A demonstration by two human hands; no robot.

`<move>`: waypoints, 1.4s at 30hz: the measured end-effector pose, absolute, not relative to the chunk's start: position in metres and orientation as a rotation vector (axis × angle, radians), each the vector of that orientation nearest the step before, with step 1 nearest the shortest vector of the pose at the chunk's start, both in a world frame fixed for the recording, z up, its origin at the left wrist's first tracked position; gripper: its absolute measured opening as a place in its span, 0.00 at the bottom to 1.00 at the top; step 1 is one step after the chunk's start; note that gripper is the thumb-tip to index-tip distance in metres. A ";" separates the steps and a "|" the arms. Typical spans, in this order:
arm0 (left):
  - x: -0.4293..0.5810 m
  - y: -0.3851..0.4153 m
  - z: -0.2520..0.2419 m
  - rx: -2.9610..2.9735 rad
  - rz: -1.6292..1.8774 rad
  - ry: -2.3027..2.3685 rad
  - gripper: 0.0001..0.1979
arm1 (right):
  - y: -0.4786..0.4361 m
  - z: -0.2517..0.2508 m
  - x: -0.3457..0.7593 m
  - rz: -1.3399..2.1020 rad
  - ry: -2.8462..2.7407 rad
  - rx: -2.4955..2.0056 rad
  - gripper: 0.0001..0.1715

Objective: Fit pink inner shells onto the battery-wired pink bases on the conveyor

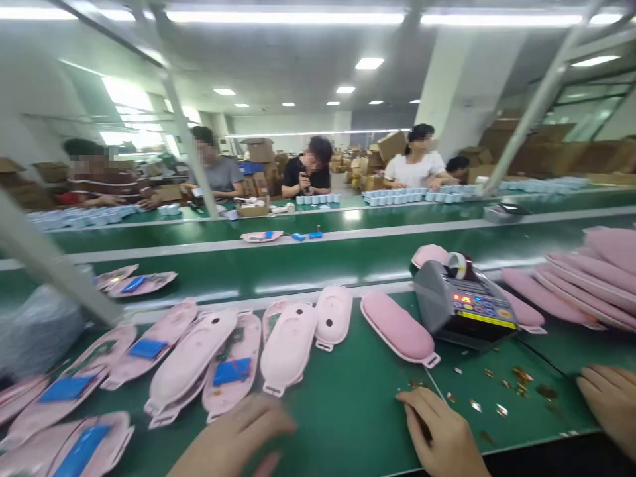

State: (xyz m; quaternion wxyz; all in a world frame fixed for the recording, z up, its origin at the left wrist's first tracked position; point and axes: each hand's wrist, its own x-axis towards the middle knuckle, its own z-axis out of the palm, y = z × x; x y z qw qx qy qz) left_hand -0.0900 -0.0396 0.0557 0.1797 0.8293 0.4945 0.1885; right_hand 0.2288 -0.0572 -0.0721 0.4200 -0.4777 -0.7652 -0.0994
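My left hand is blurred at the bottom edge, fingers apart, just below several pink plastic housing shells. A blue battery pack lies in the nearest open shell. My right hand rests over the green conveyor belt, fingers curled over something small and dark that is mostly hidden. A thin pale strip runs up from near those fingers. Small gold flecks lie to its right. A pink padded oval cover sits just beyond it.
An electronic tape dispenser stands beyond my right hand, beside a stack of pink covers. Another person's hand enters at the right edge. A clear plastic bag lies left. Co-workers sit across further belts, with cardboard boxes behind them.
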 end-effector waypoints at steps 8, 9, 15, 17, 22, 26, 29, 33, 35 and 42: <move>0.113 0.157 0.057 2.894 -0.199 0.478 0.53 | -0.057 -0.062 0.227 -0.175 -1.707 -1.235 0.14; 0.126 0.168 0.056 2.896 -0.258 0.409 0.53 | -0.057 -0.064 0.227 -0.148 -1.684 -1.247 0.15; 0.125 0.133 0.054 2.934 -0.396 0.496 0.45 | -0.047 -0.053 0.265 0.373 -0.546 -1.366 0.22; 0.115 0.104 0.051 2.896 -0.395 0.672 0.47 | -0.035 -0.041 0.286 0.504 -0.267 -1.334 0.34; 0.108 0.059 0.042 2.672 -0.372 1.037 0.51 | -0.003 -0.016 0.314 0.751 -0.199 -1.298 0.40; 0.103 0.050 0.040 2.540 -0.331 1.189 0.59 | 0.001 -0.009 0.316 0.808 -0.185 -1.255 0.38; 0.100 0.048 0.048 2.473 -0.279 1.185 0.62 | -0.004 -0.008 0.321 0.833 -0.200 -1.240 0.37; 0.114 0.053 0.059 2.509 -0.262 1.092 0.64 | -0.005 -0.007 0.326 0.890 -0.219 -1.238 0.36; 0.125 0.057 0.056 2.551 -0.296 1.008 0.66 | -0.003 -0.007 0.325 0.891 -0.217 -1.243 0.35; 0.135 0.062 0.032 2.615 -0.217 0.879 0.61 | 0.008 -0.009 0.329 0.782 -0.194 -1.253 0.33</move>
